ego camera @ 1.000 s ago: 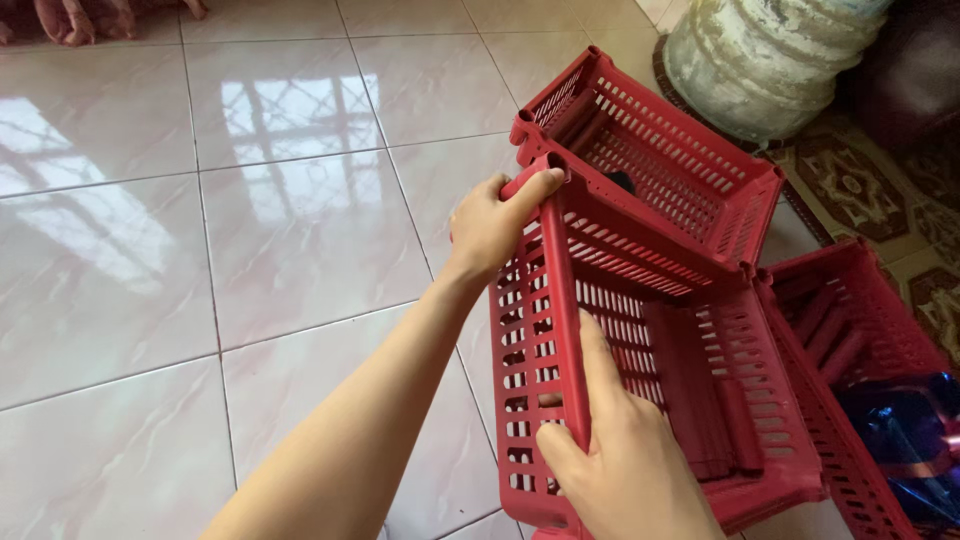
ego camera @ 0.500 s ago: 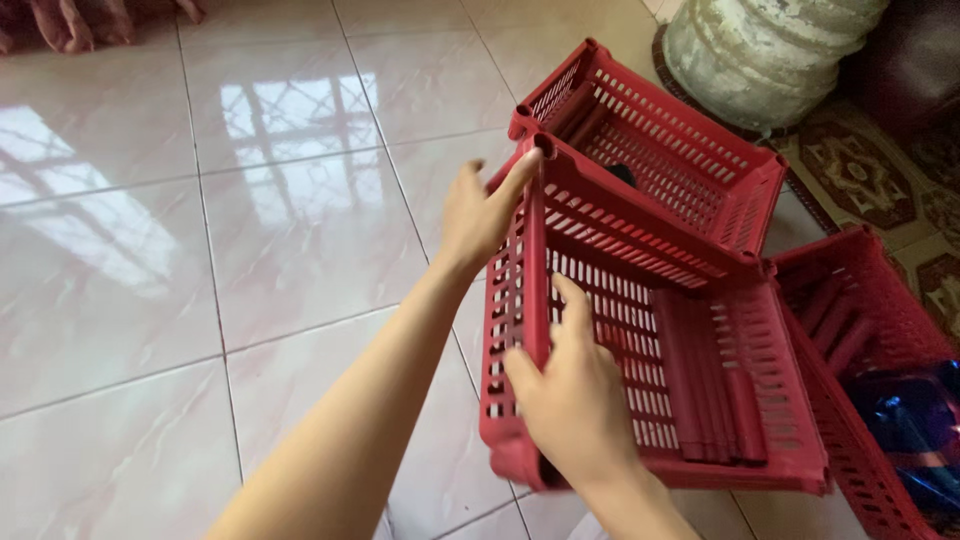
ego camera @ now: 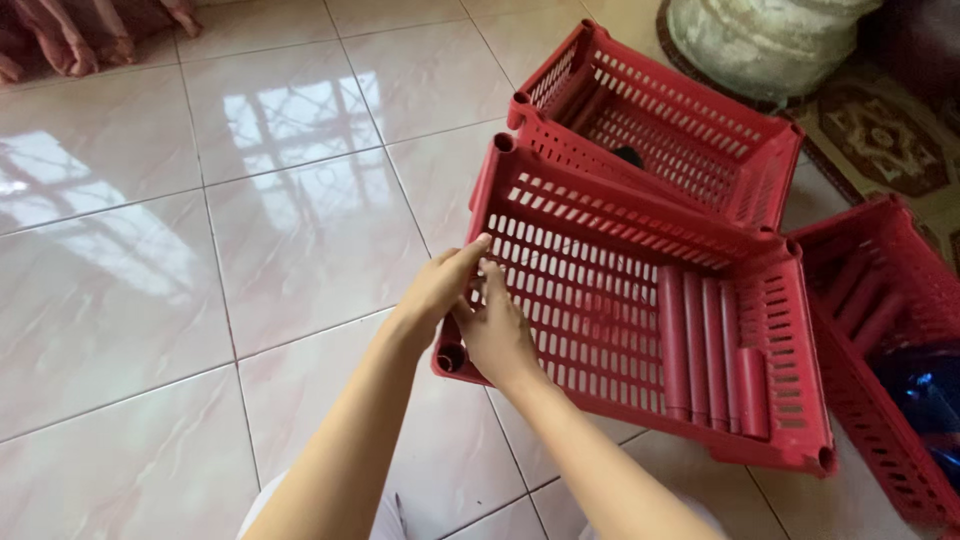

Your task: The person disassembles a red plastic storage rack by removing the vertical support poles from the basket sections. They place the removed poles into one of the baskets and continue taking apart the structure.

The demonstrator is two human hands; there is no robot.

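Note:
A red slotted plastic basket (ego camera: 620,300) lies on the tiled floor in front of me, its open side up. Several red plastic tubes (ego camera: 705,345) lie side by side inside it, towards its right end. Both my hands meet on its left wall, close to the near corner. My left hand (ego camera: 442,290) lays its fingers over the rim. My right hand (ego camera: 497,335) grips the same wall just beside it, touching the left hand.
A second red basket (ego camera: 660,120) stands right behind the first, touching it. A third red basket (ego camera: 880,330) at the right holds something shiny and blue (ego camera: 935,395). A patterned rug (ego camera: 890,140) and a pale bulky bundle (ego camera: 760,40) lie at the back right.
The basket has gone from tilted up in my hands to flat on the floor. My left hand slid from its far corner down next to my right hand.

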